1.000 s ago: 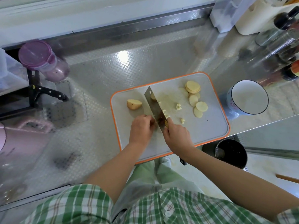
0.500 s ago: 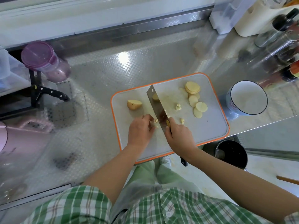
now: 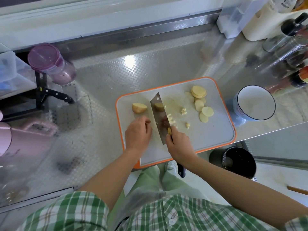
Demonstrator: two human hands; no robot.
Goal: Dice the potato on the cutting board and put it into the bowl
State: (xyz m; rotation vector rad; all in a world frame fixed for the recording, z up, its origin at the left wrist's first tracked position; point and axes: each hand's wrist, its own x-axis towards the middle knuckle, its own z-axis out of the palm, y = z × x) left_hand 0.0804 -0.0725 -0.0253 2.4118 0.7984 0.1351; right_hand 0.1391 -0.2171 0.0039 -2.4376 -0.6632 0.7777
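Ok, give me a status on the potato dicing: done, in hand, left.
Done: several round slices and a few small dice lie on the cutting board. In hand: the right hand holds the cleaver over more cut pieces while the left hand steadies something beside the blade. Left: the potato chunk is uncut, the slices need dicing, and the bowl is empty.

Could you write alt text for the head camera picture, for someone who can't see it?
A right hand holds a cleaver on an orange-rimmed cutting board among potato slices and dice; the left hand rests alongside. An empty bowl stands right.
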